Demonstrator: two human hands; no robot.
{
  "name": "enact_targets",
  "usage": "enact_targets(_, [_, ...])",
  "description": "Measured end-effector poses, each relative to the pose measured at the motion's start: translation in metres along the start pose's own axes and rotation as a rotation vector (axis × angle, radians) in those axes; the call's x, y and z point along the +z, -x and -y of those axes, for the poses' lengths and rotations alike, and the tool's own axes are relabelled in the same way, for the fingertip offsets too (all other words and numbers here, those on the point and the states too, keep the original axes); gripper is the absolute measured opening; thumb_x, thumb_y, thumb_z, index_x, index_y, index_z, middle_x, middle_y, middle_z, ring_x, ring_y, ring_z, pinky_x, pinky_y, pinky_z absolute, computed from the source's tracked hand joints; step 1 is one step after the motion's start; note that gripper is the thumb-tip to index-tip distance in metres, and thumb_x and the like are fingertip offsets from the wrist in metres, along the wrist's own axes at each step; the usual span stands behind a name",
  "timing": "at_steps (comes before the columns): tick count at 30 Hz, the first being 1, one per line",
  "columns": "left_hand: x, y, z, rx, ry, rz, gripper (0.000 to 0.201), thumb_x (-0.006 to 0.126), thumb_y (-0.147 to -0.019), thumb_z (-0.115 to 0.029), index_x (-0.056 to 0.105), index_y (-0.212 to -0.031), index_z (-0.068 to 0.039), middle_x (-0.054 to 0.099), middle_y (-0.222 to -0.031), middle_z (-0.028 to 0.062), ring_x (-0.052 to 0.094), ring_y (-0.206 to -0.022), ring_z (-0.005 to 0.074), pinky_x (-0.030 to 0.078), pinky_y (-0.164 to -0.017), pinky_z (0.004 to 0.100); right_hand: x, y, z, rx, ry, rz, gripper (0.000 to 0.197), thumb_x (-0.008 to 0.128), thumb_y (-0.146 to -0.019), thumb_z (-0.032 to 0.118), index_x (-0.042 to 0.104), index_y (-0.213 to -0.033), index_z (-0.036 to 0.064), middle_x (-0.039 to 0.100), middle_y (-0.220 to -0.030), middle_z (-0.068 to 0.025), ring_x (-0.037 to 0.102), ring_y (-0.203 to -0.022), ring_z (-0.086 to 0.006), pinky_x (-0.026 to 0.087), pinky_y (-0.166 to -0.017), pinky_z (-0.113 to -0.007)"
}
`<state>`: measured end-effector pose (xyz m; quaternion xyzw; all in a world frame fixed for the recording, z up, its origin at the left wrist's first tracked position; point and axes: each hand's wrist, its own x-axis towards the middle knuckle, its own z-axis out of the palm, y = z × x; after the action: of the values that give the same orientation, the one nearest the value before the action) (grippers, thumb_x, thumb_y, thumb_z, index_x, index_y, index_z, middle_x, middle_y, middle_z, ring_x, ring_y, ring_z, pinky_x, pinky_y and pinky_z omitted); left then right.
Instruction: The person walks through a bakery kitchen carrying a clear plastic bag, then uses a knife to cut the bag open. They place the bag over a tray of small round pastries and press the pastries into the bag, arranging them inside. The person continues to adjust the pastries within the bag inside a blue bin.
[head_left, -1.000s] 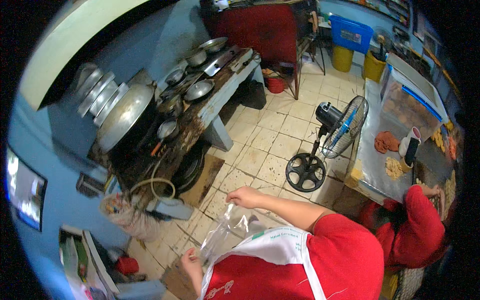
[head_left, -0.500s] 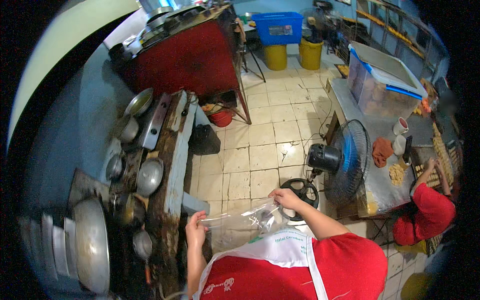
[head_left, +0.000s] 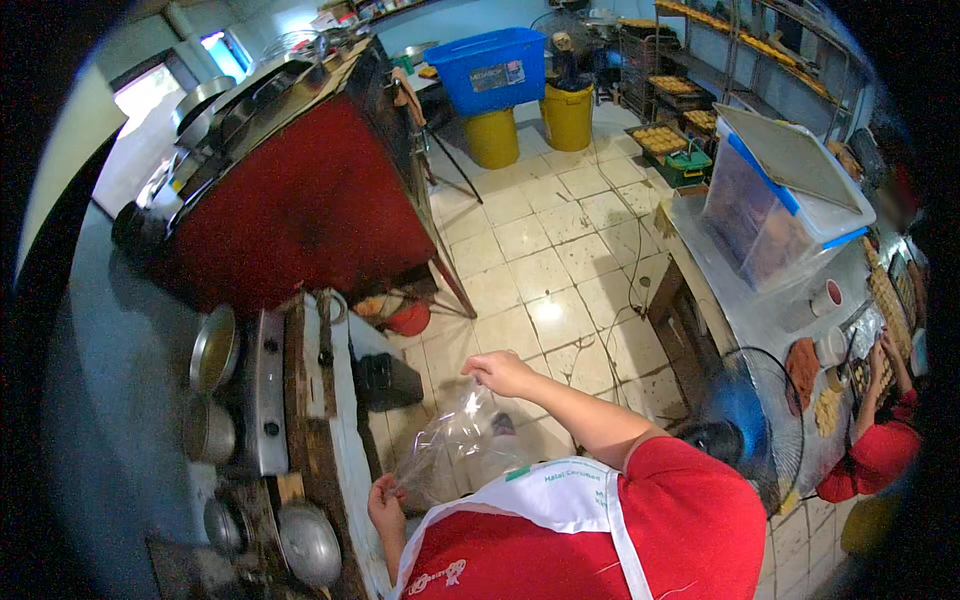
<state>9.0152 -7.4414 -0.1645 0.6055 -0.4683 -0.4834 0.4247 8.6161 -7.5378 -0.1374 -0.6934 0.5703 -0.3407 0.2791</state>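
A clear plastic bag [head_left: 445,445] hangs between my two hands, in front of my white apron [head_left: 545,495]. My right hand [head_left: 502,374] pinches its upper end, held out over the tiled floor. Lower and closer to my body, my left hand [head_left: 386,502] grips the other end, beside the edge of the wooden counter. The bag is see-through and wrinkled, with bright glints on it. I cannot tell whether anything is inside it.
On the left, a worn counter [head_left: 322,470] bears a stove [head_left: 268,400] and pans. A red-sided table [head_left: 310,215] stands beyond. At right are a fan [head_left: 745,430], a metal table with a lidded bin [head_left: 770,210], and a co-worker [head_left: 880,445]. Yellow buckets [head_left: 492,138] stand at the back.
The view has turned and tilted up, showing more racks and trays at the back. My right hand has moved left and forward with the bag; my left is lower. The bag hangs more slanted.
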Motion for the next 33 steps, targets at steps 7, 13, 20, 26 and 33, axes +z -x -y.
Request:
enact_targets(7, [0.161, -0.251, -0.078, -0.007, 0.006, 0.319, 0.033, 0.057, -0.088, 0.002, 0.064, -0.12, -0.002, 0.067, -0.11, 0.0053, 0.064, -0.09, 0.0141, 0.051, -0.076, 0.0273, -0.103, -0.075, -0.105, 0.366, 0.14, -0.081, 0.027, 0.056, -0.091, 0.02, 0.07, -0.113, 0.0152, 0.072, -0.105, -0.0122, 0.068, -0.099, -0.0317, 0.053, -0.087, -0.043])
enact_targets(13, [0.374, -0.407, -0.218, 0.398, -0.3, 0.889, 0.03, 0.061, -0.087, 0.0, 0.066, -0.116, 0.001, 0.068, -0.107, 0.0079, 0.065, -0.097, 0.0177, 0.051, -0.089, 0.031, -0.17, -0.049, -0.229, 0.768, -0.32, -0.508, 0.025, 0.051, -0.094, 0.008, 0.069, -0.112, 0.005, 0.071, -0.09, -0.0096, 0.067, -0.079, -0.0195, 0.054, -0.075, -0.032])
enact_targets(20, [0.598, -0.519, -0.262, 0.358, -0.107, 1.336, 0.057, 0.049, -0.075, 0.01, 0.06, -0.129, -0.002, 0.057, -0.123, 0.0082, 0.057, -0.118, 0.0178, 0.047, -0.103, 0.0358, -0.242, -0.104, -0.338, 0.845, -0.758, -0.902, 0.025, 0.05, -0.096, 0.007, 0.07, -0.108, 0.0007, 0.068, -0.081, -0.0065, 0.063, -0.074, -0.016, 0.051, -0.07, -0.029])
enact_targets(26, [0.695, -0.635, -0.308, 0.282, -0.157, 1.193, 0.059, 0.046, -0.079, 0.014, 0.057, -0.134, -0.002, 0.058, -0.131, 0.0076, 0.058, -0.121, 0.0203, 0.043, -0.107, 0.0347, -0.412, -0.302, -0.427, 0.693, -0.527, -0.761, 0.02, 0.057, -0.096, 0.011, 0.068, -0.108, 0.0002, 0.069, -0.091, -0.0047, 0.063, -0.084, -0.0129, 0.05, -0.08, -0.028])
enact_targets(33, [0.812, -0.784, -0.305, 0.12, 0.035, 0.723, 0.034, 0.057, -0.092, 0.003, 0.062, -0.125, 0.001, 0.068, -0.116, 0.009, 0.065, -0.107, 0.0198, 0.05, -0.095, 0.0314, -0.546, -0.478, -0.567, 0.492, -0.57, -0.641, 0.019, 0.061, -0.093, 0.01, 0.07, -0.106, 0.0009, 0.07, -0.086, -0.0062, 0.064, -0.079, -0.014, 0.052, -0.075, -0.029])
